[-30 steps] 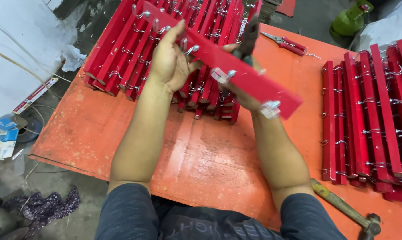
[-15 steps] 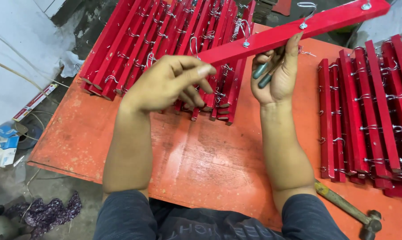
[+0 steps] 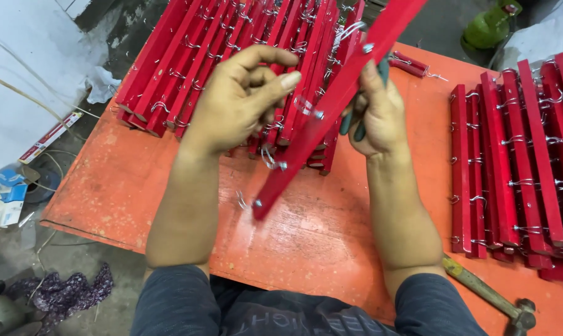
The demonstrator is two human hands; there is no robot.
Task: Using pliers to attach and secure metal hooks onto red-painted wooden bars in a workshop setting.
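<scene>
Red bar pile (image 3: 188,56) stacked at back left of orange bench (image 3: 138,186). Left hand (image 3: 238,102) curled, pinching a wire hook (image 3: 306,107) on the slanted red bar (image 3: 318,130). Right hand (image 3: 378,112) gripping that bar plus green-handled pliers (image 3: 359,121), probably steadying it. More bars (image 3: 517,155) far right, hammer (image 3: 493,297) at edge.

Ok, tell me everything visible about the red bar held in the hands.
The red bar is a long, flat, painted strip, wood by its look, with small metal wire hooks along one edge. It slants from upper right down to lower left above the orange table. The right hand grips it along with a dark-handled tool; the left hand pinches a hook.
</scene>
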